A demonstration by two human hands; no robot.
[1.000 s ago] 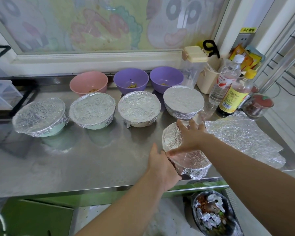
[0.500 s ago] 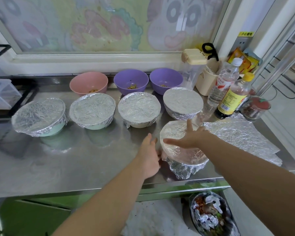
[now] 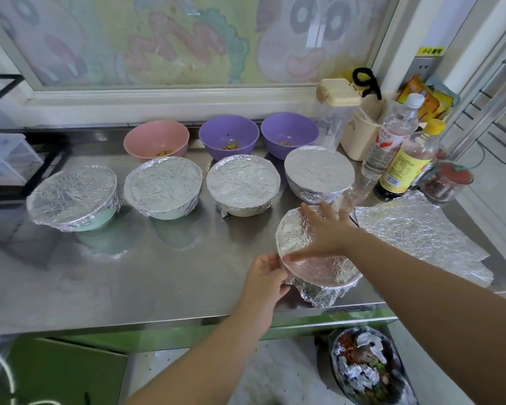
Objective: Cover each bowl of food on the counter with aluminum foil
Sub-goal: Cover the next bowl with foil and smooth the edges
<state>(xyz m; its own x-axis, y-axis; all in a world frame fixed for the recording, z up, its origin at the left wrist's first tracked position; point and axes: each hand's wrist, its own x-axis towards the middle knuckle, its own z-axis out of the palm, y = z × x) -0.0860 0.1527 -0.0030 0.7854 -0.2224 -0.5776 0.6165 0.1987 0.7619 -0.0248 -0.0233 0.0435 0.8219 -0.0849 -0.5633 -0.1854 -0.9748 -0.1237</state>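
A foil-wrapped bowl (image 3: 324, 276) sits near the counter's front edge. My right hand (image 3: 324, 229) lies flat on its foil top, fingers spread. My left hand (image 3: 265, 277) grips the foil at the bowl's left rim, fingers curled against the side. Behind stand several foil-covered bowls in a row, such as the leftmost one (image 3: 72, 197) and the rightmost one (image 3: 319, 173). At the back, a pink bowl (image 3: 156, 138) and two purple bowls (image 3: 229, 135) (image 3: 289, 133) hold food and are uncovered. Loose foil sheets (image 3: 421, 235) lie to the right.
Two bottles (image 3: 389, 141) (image 3: 406, 165), a clear lidded container (image 3: 333, 118), a beige cup (image 3: 360, 138) and a jar (image 3: 444, 182) crowd the back right. A bin with foil scraps (image 3: 368, 369) sits below the steel counter's front edge (image 3: 158, 320).
My left hand moved right from beside the bowl and took hold of the foil at its left rim. My right hand stayed pressed on top. The view shifted slightly.
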